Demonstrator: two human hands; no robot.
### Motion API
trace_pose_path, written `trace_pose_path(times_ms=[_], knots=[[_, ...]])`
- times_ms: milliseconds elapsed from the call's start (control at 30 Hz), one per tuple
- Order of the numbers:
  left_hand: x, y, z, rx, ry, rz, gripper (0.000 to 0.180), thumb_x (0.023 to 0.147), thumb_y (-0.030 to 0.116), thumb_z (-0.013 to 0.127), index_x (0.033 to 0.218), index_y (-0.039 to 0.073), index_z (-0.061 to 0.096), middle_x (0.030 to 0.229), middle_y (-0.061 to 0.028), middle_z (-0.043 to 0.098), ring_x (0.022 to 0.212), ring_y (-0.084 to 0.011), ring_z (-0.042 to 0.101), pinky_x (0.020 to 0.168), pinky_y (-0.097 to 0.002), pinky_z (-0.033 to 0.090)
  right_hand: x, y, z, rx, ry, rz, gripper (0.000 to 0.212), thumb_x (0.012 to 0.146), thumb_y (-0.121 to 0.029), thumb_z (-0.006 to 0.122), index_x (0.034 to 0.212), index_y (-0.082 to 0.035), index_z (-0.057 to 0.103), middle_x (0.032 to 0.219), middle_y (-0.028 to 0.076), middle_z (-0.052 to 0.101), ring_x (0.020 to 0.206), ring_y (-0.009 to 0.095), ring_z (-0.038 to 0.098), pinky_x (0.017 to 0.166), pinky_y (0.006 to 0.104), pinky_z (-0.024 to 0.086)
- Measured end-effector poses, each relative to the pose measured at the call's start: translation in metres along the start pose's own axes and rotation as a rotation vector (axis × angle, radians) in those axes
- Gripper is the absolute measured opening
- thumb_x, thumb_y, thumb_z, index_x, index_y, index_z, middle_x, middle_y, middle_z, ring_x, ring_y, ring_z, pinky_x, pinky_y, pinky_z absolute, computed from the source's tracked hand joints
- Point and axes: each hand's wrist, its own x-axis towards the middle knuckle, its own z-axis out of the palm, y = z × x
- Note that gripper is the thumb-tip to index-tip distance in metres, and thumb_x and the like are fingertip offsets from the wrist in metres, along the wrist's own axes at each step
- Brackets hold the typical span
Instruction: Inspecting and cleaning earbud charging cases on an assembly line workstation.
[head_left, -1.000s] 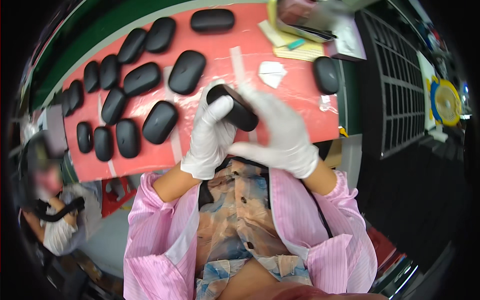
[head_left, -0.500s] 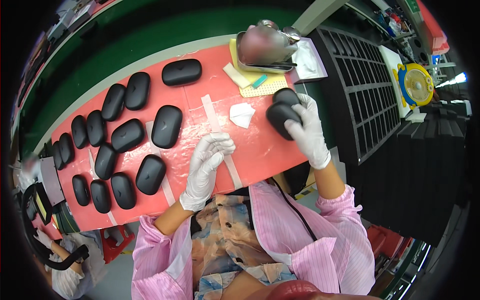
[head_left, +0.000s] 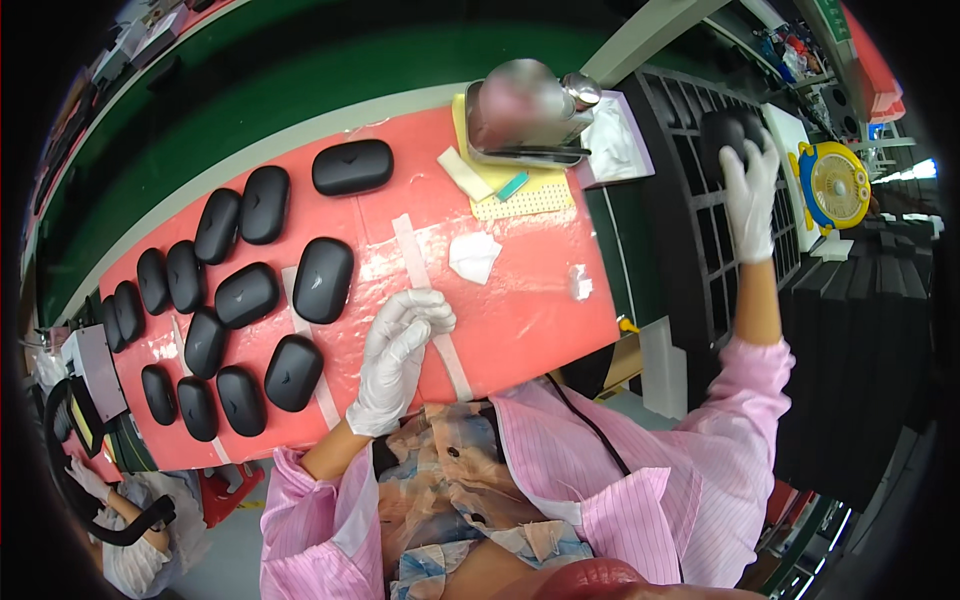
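My right hand [head_left: 750, 195], in a white glove, is stretched out to the far right, its fingers closed around black oval cases [head_left: 727, 138]; they look like a pair, though the dark tray behind blurs their outline. They are over the black divided tray [head_left: 683, 215], and I cannot tell whether they touch it. My left hand [head_left: 392, 350], also gloved, is at the near side of the pink-covered table [head_left: 530, 330], beside a pale tape strip [head_left: 410, 250]. Its fingers are curled in toward the thumb with nothing visible in them. Several similar black cases [head_left: 323, 280] lie across the table's left half.
A folded white cloth [head_left: 474, 258] lies mid-table. Behind it are a metal tray [head_left: 520, 150] on a yellow sheet, a small green block [head_left: 512, 186] and a box of white tissues [head_left: 612, 140]. A yellow-and-blue fan [head_left: 832, 185] stands beyond the divided tray. Another person [head_left: 140, 530] sits at lower left.
My right hand has carried the black oval cases from the table's right end, rightward and away, to over the divided tray. My left hand stays curled; the view has shifted slightly.
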Motion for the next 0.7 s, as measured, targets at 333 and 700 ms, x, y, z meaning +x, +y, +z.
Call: trace_pose_path(times_ms=[333, 700], knots=[[-0.002, -0.003, -0.007, -0.056, 0.015, 0.006, 0.029, 0.095, 0.016, 0.054, 0.119, 0.001, 0.054, 0.109, -0.0096, 0.061, 0.105, -0.0208, 0.059, 0.097, -0.0392, 0.046, 0.085, 0.244, 0.095, -0.422, -0.182, -0.041, 0.056, 0.091, -0.042, 0.056, 0.122, 0.005, 0.056, 0.133, 0.035, 0.046, 0.123, 0.049, 0.044, 0.106, 0.0484, 0.036], [-0.010, -0.009, -0.005, -0.114, -0.046, 0.022, 0.036, 0.097, 0.016, 0.053, 0.130, 0.001, 0.050, 0.119, -0.0102, 0.059, 0.114, -0.0224, 0.058, 0.102, -0.0401, 0.043, 0.063, 0.224, 0.128, 0.019, -0.061, 0.004, 0.040, 0.094, -0.016, 0.055, 0.131, 0.001, 0.051, 0.129, 0.019, 0.058, 0.124, 0.033, 0.052, 0.107, 0.0376, 0.038]])
